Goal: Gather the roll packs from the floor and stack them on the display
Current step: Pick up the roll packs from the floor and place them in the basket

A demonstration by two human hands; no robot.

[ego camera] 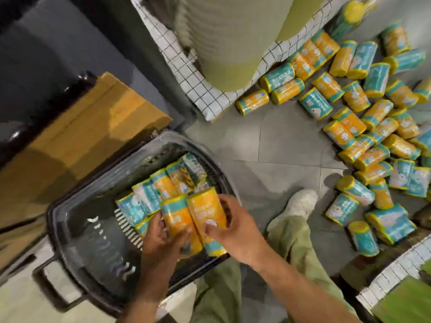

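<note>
**Two roll packs held over the basket**

Two orange-and-teal roll packs (190, 213) sit side by side above the near end of a dark plastic basket (98, 248). The left hand (163, 238) grips the left one, its fingers (159, 220) curled round the wrapper. The right hand (235, 226) holds the other, with fingers (224, 202) and thumb clamped on it. Just beyond the hands, more packs (163, 183) lie in a tight row inside the basket, touching one another. The basket has slotted walls and a thick rounded rim.

To the right, well apart from the basket, a loose heap of packs (373, 145) spreads over the floor (279, 141). They are short cylinders in shiny film, lying at every angle. A pale shoe (300, 201) and a green trouser leg (291, 241) stand between basket and heap.

The floor is grey tile with thin joints. Beyond it, a white cloth with a black grid (186, 73) hangs beneath a large yellow-green cylinder (233, 43). A brown cardboard box (98, 127) sits beyond the basket to its left.
</note>
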